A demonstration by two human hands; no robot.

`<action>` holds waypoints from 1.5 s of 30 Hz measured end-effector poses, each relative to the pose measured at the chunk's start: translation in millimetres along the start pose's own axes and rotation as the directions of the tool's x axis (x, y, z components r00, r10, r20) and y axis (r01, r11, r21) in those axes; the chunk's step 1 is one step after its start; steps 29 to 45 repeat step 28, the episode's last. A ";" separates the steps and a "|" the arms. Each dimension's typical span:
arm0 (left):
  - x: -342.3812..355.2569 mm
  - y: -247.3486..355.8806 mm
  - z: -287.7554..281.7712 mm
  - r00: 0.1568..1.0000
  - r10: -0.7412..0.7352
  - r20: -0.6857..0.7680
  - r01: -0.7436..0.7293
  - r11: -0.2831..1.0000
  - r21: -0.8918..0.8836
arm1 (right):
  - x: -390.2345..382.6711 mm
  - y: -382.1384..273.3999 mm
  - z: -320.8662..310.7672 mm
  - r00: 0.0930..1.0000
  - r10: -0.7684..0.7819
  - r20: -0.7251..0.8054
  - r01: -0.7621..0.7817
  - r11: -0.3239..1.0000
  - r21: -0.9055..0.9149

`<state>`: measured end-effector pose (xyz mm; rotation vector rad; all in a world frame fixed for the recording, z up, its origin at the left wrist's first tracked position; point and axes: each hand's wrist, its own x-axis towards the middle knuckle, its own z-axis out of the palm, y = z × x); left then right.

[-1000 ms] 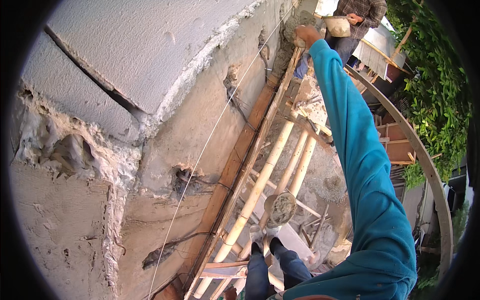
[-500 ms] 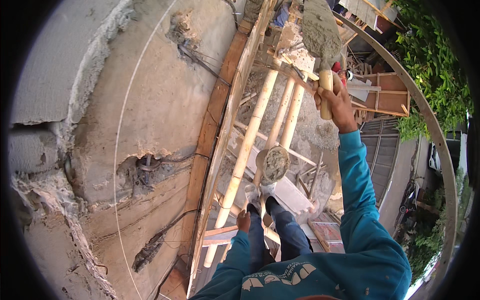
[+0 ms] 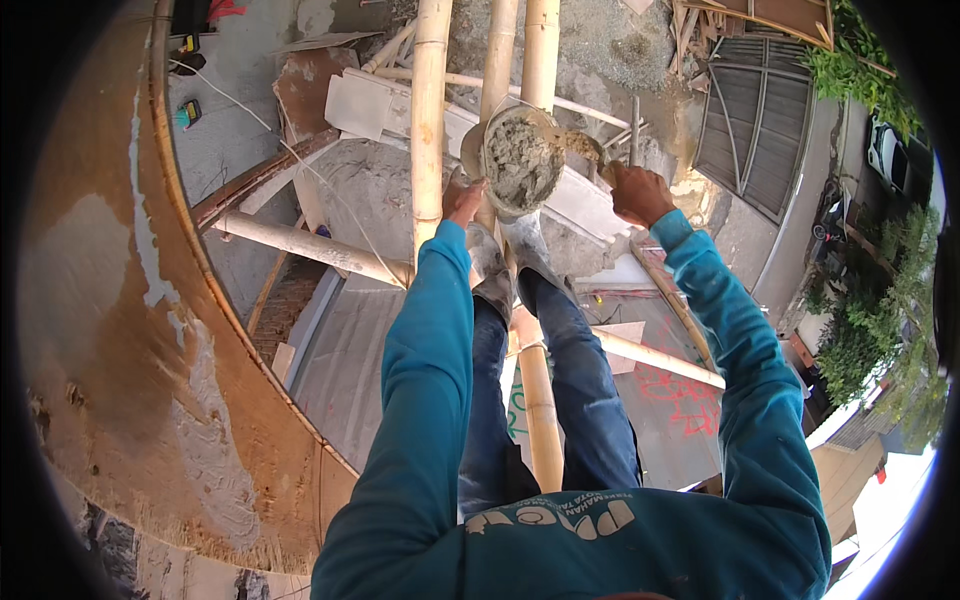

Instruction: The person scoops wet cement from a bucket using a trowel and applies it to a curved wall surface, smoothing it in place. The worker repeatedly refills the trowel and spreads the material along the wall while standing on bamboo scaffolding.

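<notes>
A round bucket [image 3: 476, 150] of wet grey mortar [image 3: 522, 165] stands on the bamboo poles, just beyond my boots. My left hand [image 3: 463, 197] is closed at the bucket's near left edge, its fingers partly hidden. From the right, my right hand [image 3: 640, 195] grips the handle of a trowel [image 3: 582, 146]. The mortar-smeared blade reaches over the bucket's right rim, its tip close to the mortar. Most of the handle is covered by my fingers.
Bamboo poles [image 3: 429, 120] run away from me, with a crossing pole [image 3: 310, 245] at left. A plywood panel [image 3: 110, 330] curves along the left. Grey sheets [image 3: 350, 340] lie far below my feet [image 3: 530, 245]. A gate-like metal panel [image 3: 755, 125] and plants [image 3: 860, 330] are at right.
My view has swung down from the wall to the bucket. The trowel, raised and loaded with mortar before, is now lowered to the bucket. My left hand has come up to the bucket's edge.
</notes>
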<state>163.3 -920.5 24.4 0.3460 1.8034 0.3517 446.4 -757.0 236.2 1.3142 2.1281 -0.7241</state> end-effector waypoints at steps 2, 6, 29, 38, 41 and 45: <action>2.8 34.0 4.1 0.988 -0.078 0.129 0.068 0.994 0.084 | 48.8 -11.7 11.2 0.998 -0.047 -0.042 0.039 0.985 -0.167; 12.8 37.8 16.6 0.933 0.202 0.298 -0.148 0.970 -0.193 | 90.6 -63.5 62.5 0.951 -0.212 -0.226 0.136 0.941 -0.311; 43.7 31.7 37.9 0.978 0.197 0.064 -0.182 0.965 -0.188 | 59.0 -52.7 169.3 0.999 0.034 0.031 -0.035 0.999 0.036; 43.7 31.7 37.9 0.978 0.197 0.064 -0.182 0.965 -0.188 | 59.0 -52.7 169.3 0.999 0.034 0.031 -0.035 0.999 0.036; 43.7 31.7 37.9 0.978 0.197 0.064 -0.182 0.965 -0.188 | 59.0 -52.7 169.3 0.999 0.034 0.031 -0.035 0.999 0.036; 43.7 31.7 37.9 0.978 0.197 0.064 -0.182 0.965 -0.188 | 59.0 -52.7 169.3 0.999 0.034 0.031 -0.035 0.999 0.036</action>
